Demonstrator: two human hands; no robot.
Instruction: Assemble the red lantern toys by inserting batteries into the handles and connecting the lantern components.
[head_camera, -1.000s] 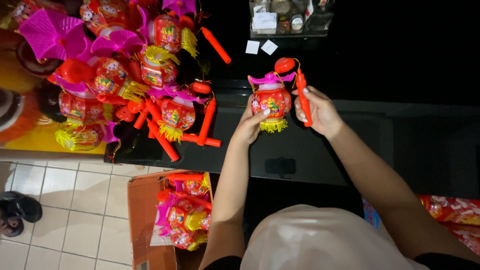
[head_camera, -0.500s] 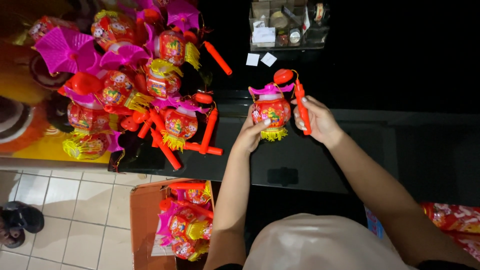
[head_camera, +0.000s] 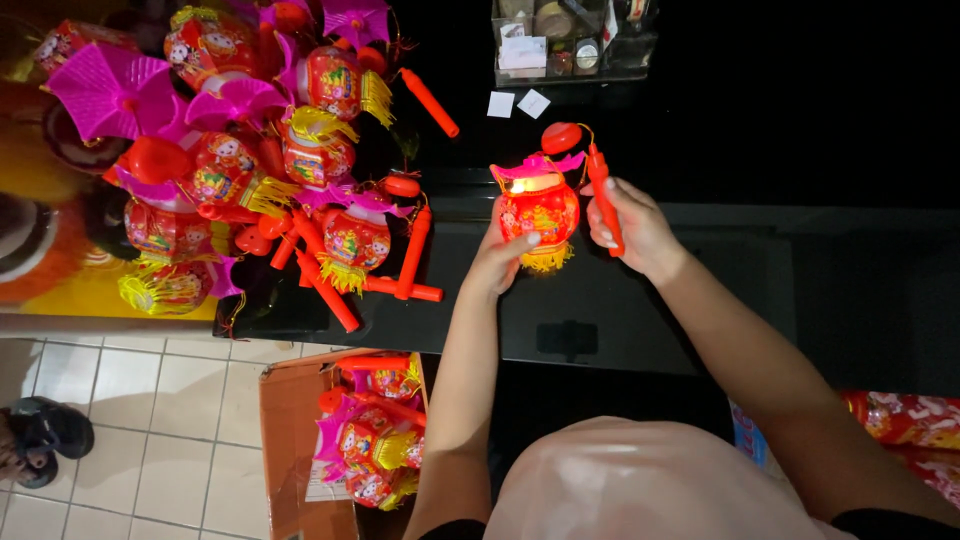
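Observation:
I hold a small red toy lantern (head_camera: 540, 208) with a pink roof and a yellow fringe above the black counter (head_camera: 620, 300). The lantern glows from inside. My left hand (head_camera: 497, 258) cups its lower left side, thumb across the front. My right hand (head_camera: 632, 228) grips the lantern's red stick handle (head_camera: 603, 195), which stands almost upright beside the lantern. A red round cap (head_camera: 561, 137) sits at the top of the stick.
A heap of similar red and pink lanterns (head_camera: 260, 170) with red sticks covers the counter's left part. A cardboard box (head_camera: 300, 440) on the tiled floor holds more lanterns. A clear organiser (head_camera: 570, 40) stands at the back. Dark sandals (head_camera: 40, 435) lie at the lower left.
The lantern in my hands has lit up and now glows. Both hands keep their grip with hardly any shift.

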